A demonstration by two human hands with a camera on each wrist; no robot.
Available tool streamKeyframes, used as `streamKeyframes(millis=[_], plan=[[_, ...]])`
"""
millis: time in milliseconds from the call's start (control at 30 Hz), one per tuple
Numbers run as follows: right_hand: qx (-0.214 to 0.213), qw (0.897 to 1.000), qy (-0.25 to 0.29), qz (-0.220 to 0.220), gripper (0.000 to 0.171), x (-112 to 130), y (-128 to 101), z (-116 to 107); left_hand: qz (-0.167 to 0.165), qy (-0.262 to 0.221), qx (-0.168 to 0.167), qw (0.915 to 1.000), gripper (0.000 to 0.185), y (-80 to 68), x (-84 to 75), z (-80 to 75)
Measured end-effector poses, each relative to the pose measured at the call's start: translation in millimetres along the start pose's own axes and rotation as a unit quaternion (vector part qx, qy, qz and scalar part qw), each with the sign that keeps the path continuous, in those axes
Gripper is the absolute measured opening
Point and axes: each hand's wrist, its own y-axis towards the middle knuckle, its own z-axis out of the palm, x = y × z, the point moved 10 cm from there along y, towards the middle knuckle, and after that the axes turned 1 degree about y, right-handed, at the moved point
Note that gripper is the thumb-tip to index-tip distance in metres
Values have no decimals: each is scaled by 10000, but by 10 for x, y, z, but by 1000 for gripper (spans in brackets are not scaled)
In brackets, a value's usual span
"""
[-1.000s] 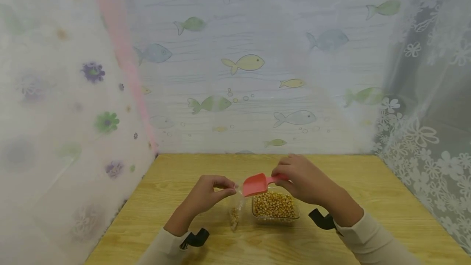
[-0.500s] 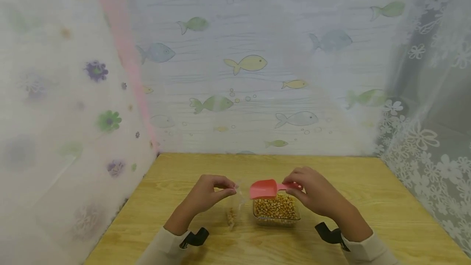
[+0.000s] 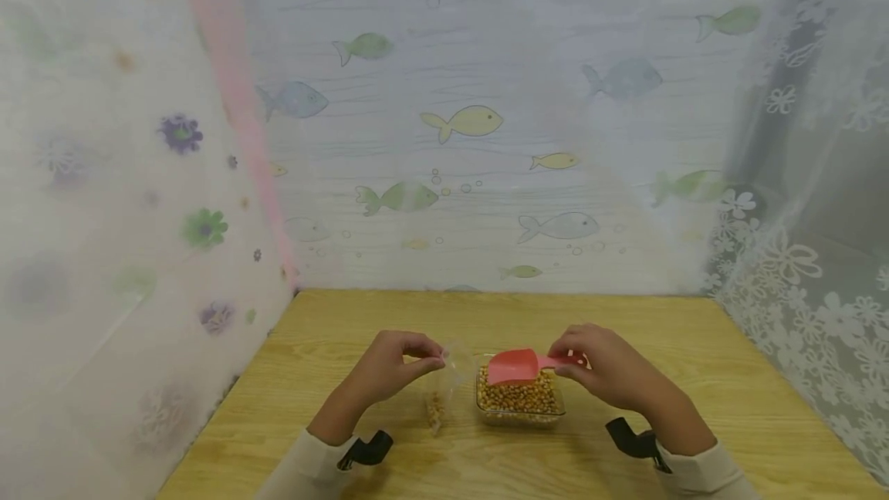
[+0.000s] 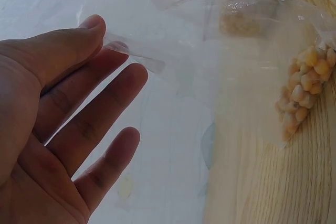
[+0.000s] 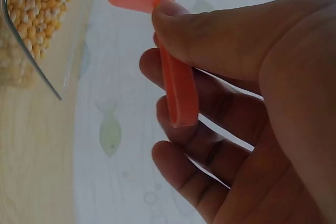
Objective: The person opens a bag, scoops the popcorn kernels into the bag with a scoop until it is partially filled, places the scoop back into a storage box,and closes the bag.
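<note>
- Since the earlier frame, right hand [image 3: 611, 369] has lowered red scoop [image 3: 514, 366] onto the corn container [image 3: 519, 400], lower centre; fingers pinch its handle.
- Left hand [image 3: 392, 365] fingers pinch clear bag [image 3: 444, 388] on tabletop [image 3: 694, 346].

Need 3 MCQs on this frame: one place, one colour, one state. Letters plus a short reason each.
1. Where is the bag relative to the tub of kernels?
A. to its left
B. inside it
C. behind it

2. What colour is the scoop?
A. blue
B. red
C. white

3. What is the left hand doing?
A. lying flat on the table
B. holding the scoop
C. pinching the bag's top edge

Answers: 1 A, the head view shows the bag left of the tub. 2 B, head and right wrist views show it red, in the right hand. 3 C, thumb and finger grip the plastic in the left wrist view.
</note>
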Motion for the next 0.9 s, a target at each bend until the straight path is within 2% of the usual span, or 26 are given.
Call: streamKeyframes(millis=[400, 600, 767, 900], plan=[[430, 9966, -24, 697, 14, -263, -94, -86, 20, 81, -42, 10000, 4, -7, -13, -8], [572, 9954, -45, 762, 14, -293, -108, -97, 13, 51, -65, 10000, 4, -10, -2, -12], [585, 9959, -268, 642, 15, -254, -116, -115, 34, 127, -85, 9999, 5, -13, 5, -24], [581, 9947, -447, 717, 15, -232, -124, -127, 60, 172, -82, 9998, 5, -12, 5, -32]])
